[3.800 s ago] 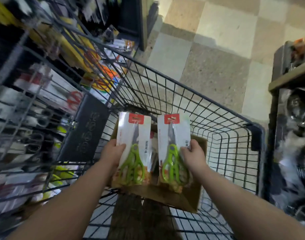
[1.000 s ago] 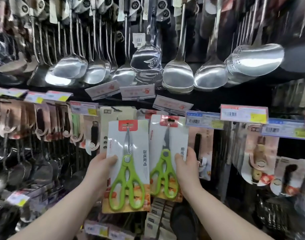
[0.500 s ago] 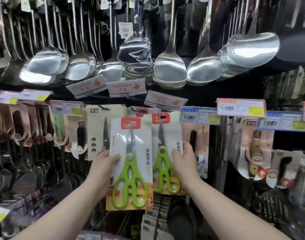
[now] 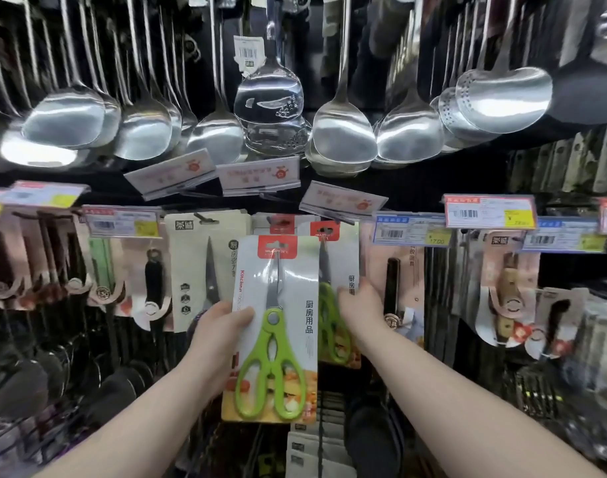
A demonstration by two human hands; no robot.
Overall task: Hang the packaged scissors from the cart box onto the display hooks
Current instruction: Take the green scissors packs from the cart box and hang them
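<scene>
Both green scissors packs stand upright, blades up: left hand grips the near pack, right hand grips the far pack.

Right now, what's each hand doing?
Left hand: closed on the front green scissors pack, held clear of the display.
Right hand: holding the rear green scissors pack up at the hooks.

Two scissor packs before display hooks
</scene>
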